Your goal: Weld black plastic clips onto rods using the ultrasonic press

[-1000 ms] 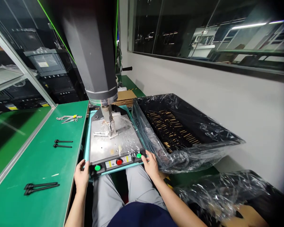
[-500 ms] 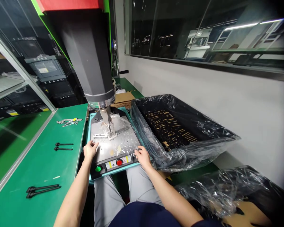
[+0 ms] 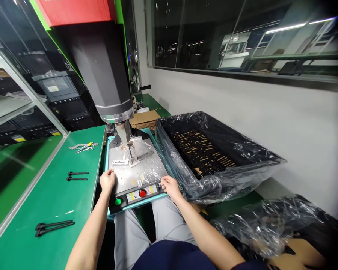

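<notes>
Now left hand higher, at metal plate

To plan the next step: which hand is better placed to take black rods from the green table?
Probably the left hand: it is beside the green table and nearer the black rods; the right hand is across the metal plate.

1. Metal hand tools, wrench-like, lie grouped toward the far end of the green tabletop.
2. Grey plastic crate, pale label on front, sits atop black crates.
3. Flat cardboard sheets lie stacked.
4. Glass window extends above white wall.
</notes>
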### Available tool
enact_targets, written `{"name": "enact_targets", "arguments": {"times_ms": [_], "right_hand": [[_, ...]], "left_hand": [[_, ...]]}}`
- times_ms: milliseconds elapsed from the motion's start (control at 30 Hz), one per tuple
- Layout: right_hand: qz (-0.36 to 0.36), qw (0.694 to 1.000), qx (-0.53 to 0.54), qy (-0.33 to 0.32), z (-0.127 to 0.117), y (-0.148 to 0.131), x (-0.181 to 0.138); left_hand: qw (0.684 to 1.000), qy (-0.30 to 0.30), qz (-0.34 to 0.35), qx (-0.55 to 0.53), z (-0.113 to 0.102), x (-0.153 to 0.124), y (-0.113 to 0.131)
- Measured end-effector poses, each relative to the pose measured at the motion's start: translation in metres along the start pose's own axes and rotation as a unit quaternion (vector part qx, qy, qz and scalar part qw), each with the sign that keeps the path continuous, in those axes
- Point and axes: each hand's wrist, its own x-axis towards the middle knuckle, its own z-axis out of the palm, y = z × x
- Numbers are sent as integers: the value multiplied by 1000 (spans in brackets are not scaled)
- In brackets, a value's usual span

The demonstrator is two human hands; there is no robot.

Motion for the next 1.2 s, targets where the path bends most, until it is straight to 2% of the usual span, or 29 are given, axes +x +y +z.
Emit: {"name": "enact_targets", "arguments": {"times_ms": [100,200,333,433,500,700,833,1000,1100,1200], "right_hand": [[39,998,22,-54,-13,-1,-15],[64,993,19,-94,-31,6,-32],[76,994,3,-83,-53,18,-49],[70,996,-2,-64,-63,23,-54],[69,996,-5,-56,-67,24,-56],[90,995,-26,-24,-80,29,-63],[97,993,-59,-10,-92,41,-70],[81,989,-126,-12,-109,54,-72],[24,963,-268,18,-120,45,-68],[-71,902,-419,74,-123,14,-65]], "left_hand": [[1000,17,-2,-25,-2,-6,-1],[995,26,0,-96,-4,-13,1],[969,-21,0,-244,-5,-18,12],[957,-66,14,-282,-8,-23,19],[951,-60,12,-302,-12,-32,18],[900,-22,-101,-422,-32,-90,-15],[891,-18,-173,-419,-39,-135,-37],[877,-26,-234,-419,-40,-169,-42],[868,-28,-261,-422,-39,-181,-44],[863,-25,-278,-421,-37,-192,-52]]}}
